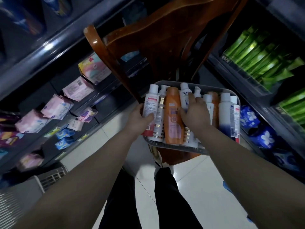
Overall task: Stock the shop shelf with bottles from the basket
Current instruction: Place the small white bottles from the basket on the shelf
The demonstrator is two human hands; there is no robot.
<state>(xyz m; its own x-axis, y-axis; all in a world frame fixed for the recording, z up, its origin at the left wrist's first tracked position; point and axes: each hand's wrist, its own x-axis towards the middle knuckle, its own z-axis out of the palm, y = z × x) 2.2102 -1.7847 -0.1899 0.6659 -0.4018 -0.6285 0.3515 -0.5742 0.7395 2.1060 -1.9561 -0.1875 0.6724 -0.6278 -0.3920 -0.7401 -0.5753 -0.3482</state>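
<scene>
Resting on the seat of a wooden chair (156, 38), the grey basket (173, 147) is seen in the head view between the shelves, presumably so that both hands are kept free. The bottles are laid flat side by side, long axes running from near rim to far rim, caps pointed at the far rim. At the basket's left edge a white red-labelled bottle (151, 103) is gripped by the left hand (140, 119), thumb curled across its label, judged ready for lifting. Near the middle, the Dove bottle (184, 96) is clasped by the right hand (195, 113), fingers bent over it.
</scene>
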